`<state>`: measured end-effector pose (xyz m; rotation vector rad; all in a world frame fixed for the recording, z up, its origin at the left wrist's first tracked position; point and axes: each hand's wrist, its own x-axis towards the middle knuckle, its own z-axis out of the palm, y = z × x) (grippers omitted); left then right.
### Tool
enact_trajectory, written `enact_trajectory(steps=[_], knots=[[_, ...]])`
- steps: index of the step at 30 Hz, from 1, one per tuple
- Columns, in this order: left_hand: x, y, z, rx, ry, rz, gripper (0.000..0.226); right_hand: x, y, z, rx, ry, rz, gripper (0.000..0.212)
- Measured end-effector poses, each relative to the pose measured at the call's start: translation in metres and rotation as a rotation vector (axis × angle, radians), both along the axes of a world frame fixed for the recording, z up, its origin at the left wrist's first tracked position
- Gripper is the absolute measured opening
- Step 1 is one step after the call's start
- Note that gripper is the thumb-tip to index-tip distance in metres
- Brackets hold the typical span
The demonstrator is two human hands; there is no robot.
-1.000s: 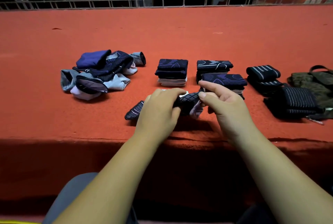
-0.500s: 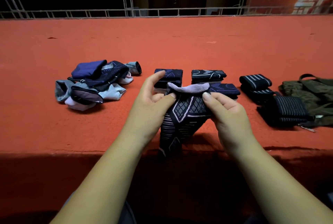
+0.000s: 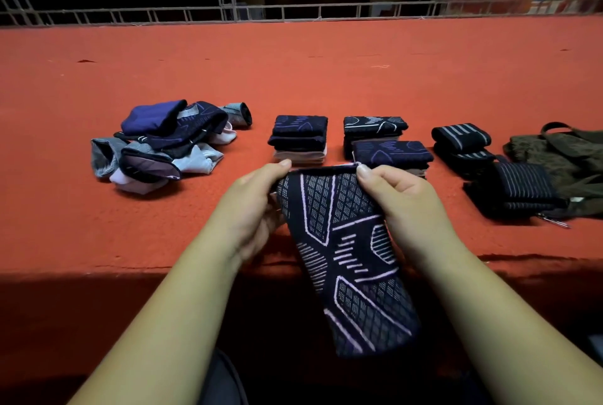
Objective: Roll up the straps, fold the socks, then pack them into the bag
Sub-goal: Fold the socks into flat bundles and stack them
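Note:
A dark navy sock (image 3: 346,251) with pale line patterns hangs stretched out in front of me, toe end down past the table edge. My left hand (image 3: 253,209) pinches the left corner of its cuff and my right hand (image 3: 401,205) pinches the right corner. Behind them lie folded socks in three small stacks (image 3: 298,137), (image 3: 373,127), (image 3: 393,151). A loose heap of unfolded socks (image 3: 163,143) sits at the left. Rolled black striped straps (image 3: 461,140), (image 3: 518,189) lie at the right, beside the dark olive bag (image 3: 561,156).
The red carpeted table (image 3: 293,72) stretches far back to a metal truss railing (image 3: 293,10). Its front edge (image 3: 98,269) runs just below my wrists. A small metal clip (image 3: 554,221) lies by the nearer strap.
Both hands lifted the sock off the table, pulled its cuff apart and let it hang down full length. The view tilted down a little.

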<state>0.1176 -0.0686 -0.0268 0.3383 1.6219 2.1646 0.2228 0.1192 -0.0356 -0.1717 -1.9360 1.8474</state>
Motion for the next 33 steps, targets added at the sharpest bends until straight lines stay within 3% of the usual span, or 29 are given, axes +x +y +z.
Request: enact_trajectory(steps=[3, 6, 8, 12, 17, 23, 24, 26, 28, 29, 33], knots=[[-0.006, -0.002, -0.008, -0.049, 0.076, -0.015, 0.029, -0.007, 0.003, -0.011, 0.071, -0.060, 0.010, 0.042], [-0.008, -0.004, -0.010, -0.042, 0.205, -0.067, 0.018, -0.009, 0.008, -0.015, 0.074, -0.105, -0.005, 0.023], [-0.009, -0.006, -0.011, -0.158, 0.439, -0.057, 0.011, -0.008, 0.009, -0.014, 0.123, -0.119, -0.041, 0.013], [-0.004, -0.004, -0.008, -0.398, 0.960, 0.019, 0.024, -0.010, 0.007, -0.015, 0.235, -0.115, -0.038, 0.013], [-0.006, 0.004, -0.016, -0.575, 1.246, 0.072, 0.021, -0.013, 0.005, -0.019, 0.301, -0.119, 0.021, 0.011], [-0.005, 0.009, -0.020, -0.661, 1.282, 0.209, 0.011, -0.011, 0.006, -0.020, 0.363, -0.131, 0.105, 0.008], [-0.005, 0.010, -0.020, -0.634, 1.216, 0.257, 0.011, -0.012, 0.006, -0.020, 0.378, -0.127, 0.113, 0.008], [-0.004, 0.013, -0.021, -0.525, 0.917, 0.299, 0.019, -0.013, 0.006, -0.021, 0.379, -0.093, 0.094, 0.008], [-0.004, 0.016, -0.021, -0.409, 0.609, 0.275, 0.028, -0.016, 0.005, -0.022, 0.391, -0.050, 0.045, 0.008], [-0.003, 0.016, -0.021, -0.397, 0.538, 0.247, 0.030, -0.017, 0.005, -0.023, 0.404, -0.037, 0.031, 0.009], [-0.001, 0.013, -0.019, -0.424, 0.641, 0.128, 0.010, -0.020, 0.004, -0.029, 0.398, -0.029, 0.026, 0.018]])
